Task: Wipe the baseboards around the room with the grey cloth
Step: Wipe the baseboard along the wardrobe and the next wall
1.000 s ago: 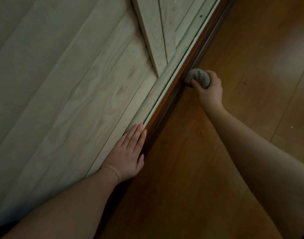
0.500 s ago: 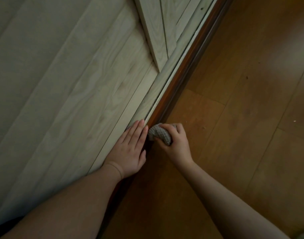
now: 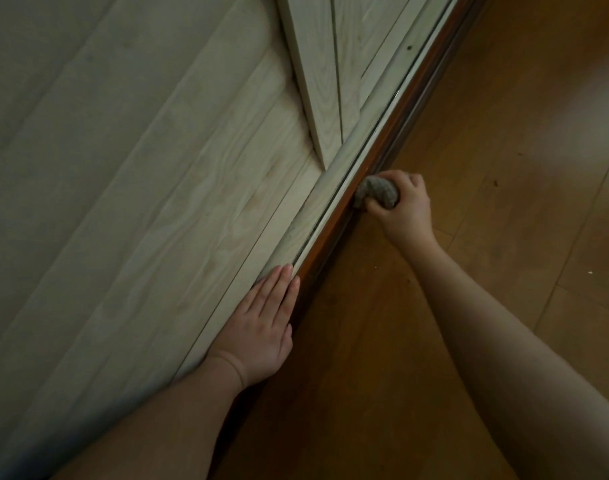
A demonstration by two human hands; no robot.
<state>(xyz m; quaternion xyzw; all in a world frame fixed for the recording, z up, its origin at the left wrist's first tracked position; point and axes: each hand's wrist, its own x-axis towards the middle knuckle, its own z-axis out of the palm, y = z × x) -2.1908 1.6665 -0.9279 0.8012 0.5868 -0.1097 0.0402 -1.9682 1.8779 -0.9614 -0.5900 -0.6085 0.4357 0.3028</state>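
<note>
Reaching forward along the foot of the wall, the right hand [image 3: 405, 211] grips a bunched grey cloth [image 3: 375, 195], its fingers curled over the top of the wad and its thumb tucked beneath. The cloth is pressed against the baseboard [image 3: 334, 237], a narrow reddish-brown strip that runs diagonally from lower left to upper right where the wall meets the floor [image 3: 469, 237]. The right forearm stretches bare from the lower right corner, the wrist bent slightly inward toward the wall.

The left hand [image 3: 261, 327] lies flat on the pale wall panel [image 3: 140, 202] just above the baseboard, fingers straight and close together, pointing up along the strip, the thumb lying beside the palm near the dark edge. It holds nothing. Its forearm comes in from the bottom edge, also bare.

Two hands and one cloth are visible. The cloth looks coarse and nubbly, rolled into a rounded lump. The wall is light wood with clear grain, made up of several long planks with shallow grooves between them; a pale upright trim board [image 3: 313, 81] meets the lower rail at an angle near the top. A thin light-coloured bead runs along the top of the baseboard. The floor is smooth orange-brown wood boards with faint seams and a soft sheen at upper right.
</note>
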